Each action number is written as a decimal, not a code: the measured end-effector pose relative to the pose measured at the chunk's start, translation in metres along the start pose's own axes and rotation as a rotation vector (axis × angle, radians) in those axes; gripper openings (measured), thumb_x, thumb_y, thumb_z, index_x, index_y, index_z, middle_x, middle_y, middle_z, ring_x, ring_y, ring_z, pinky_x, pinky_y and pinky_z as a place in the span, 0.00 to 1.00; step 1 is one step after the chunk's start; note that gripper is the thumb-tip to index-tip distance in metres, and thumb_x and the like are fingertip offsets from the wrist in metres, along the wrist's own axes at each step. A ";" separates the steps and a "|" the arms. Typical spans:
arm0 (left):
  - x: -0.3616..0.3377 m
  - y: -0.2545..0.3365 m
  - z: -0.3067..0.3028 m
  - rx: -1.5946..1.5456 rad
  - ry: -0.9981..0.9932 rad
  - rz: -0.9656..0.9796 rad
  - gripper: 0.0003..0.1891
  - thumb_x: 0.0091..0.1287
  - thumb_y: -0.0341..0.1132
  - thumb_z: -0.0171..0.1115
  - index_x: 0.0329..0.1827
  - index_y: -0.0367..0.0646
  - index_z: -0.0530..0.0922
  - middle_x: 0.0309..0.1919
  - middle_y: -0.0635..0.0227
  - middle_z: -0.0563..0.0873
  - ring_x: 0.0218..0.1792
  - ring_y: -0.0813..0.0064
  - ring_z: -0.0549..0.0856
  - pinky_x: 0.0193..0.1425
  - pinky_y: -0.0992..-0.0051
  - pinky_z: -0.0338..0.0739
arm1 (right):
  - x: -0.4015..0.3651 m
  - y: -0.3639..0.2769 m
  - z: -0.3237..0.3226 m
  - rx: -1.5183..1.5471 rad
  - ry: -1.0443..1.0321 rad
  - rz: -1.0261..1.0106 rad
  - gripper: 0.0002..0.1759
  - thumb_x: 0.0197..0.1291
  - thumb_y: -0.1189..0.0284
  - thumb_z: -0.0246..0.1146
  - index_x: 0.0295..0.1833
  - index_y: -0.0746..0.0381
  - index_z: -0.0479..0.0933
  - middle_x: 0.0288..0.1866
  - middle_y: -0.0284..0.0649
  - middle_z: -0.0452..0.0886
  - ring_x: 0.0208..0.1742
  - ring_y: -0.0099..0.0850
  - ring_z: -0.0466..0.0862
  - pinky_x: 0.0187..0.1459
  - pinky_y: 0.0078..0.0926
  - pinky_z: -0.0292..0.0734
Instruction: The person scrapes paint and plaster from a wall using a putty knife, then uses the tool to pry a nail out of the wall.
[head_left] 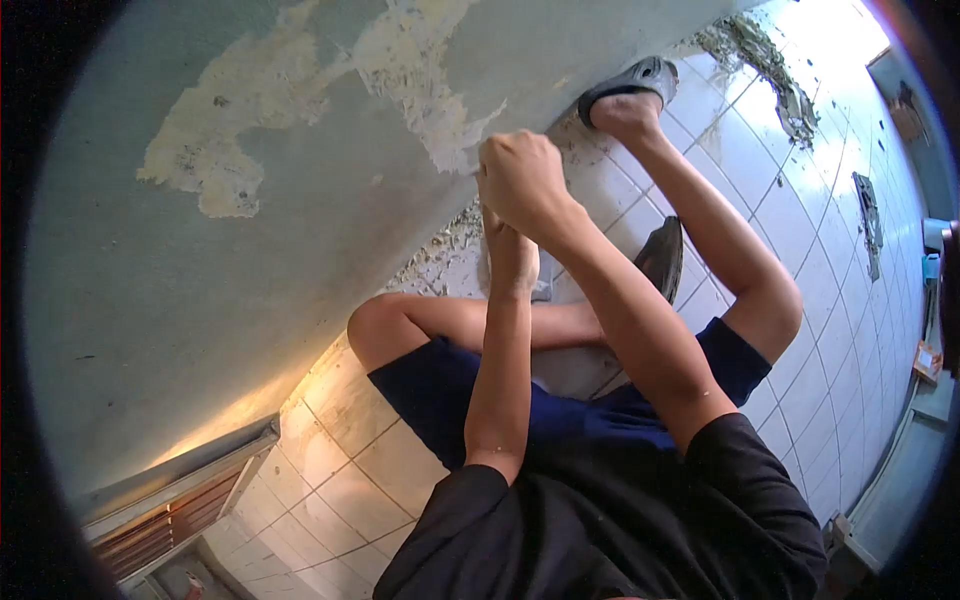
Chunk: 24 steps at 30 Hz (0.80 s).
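Scraping is judged in hand, the right hand (522, 178) fisted on something unseen, the left hand (512, 256) with grip not tellable; pressure along the peeling paint (432, 112) is required next.

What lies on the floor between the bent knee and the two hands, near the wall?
Head view: loose flakes lie scattered on the floor tiles there, at the foot of the wall.

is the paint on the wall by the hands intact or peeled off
Peeled in patches: the wall shows bare pale patches beside the clenched right hand, and flakes lie on the floor tiles.
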<state>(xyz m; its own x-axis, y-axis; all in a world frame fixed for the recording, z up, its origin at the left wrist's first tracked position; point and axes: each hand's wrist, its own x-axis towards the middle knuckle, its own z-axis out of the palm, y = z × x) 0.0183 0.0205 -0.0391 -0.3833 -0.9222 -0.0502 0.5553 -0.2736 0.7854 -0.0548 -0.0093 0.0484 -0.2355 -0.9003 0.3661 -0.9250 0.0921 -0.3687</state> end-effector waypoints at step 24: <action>0.001 -0.006 0.002 0.263 -0.003 0.080 0.24 0.79 0.38 0.56 0.75 0.40 0.70 0.69 0.66 0.77 0.63 0.71 0.78 0.73 0.66 0.71 | -0.014 0.029 0.010 -0.012 -0.107 0.173 0.05 0.47 0.74 0.67 0.29 0.63 0.87 0.30 0.56 0.87 0.38 0.53 0.91 0.40 0.48 0.87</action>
<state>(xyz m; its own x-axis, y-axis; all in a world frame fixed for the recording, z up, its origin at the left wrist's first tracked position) 0.0129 0.0216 -0.0422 -0.3488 -0.9370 0.0199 0.3735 -0.1195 0.9199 -0.0749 0.0019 0.0244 -0.3585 -0.9107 0.2054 -0.8774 0.2535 -0.4074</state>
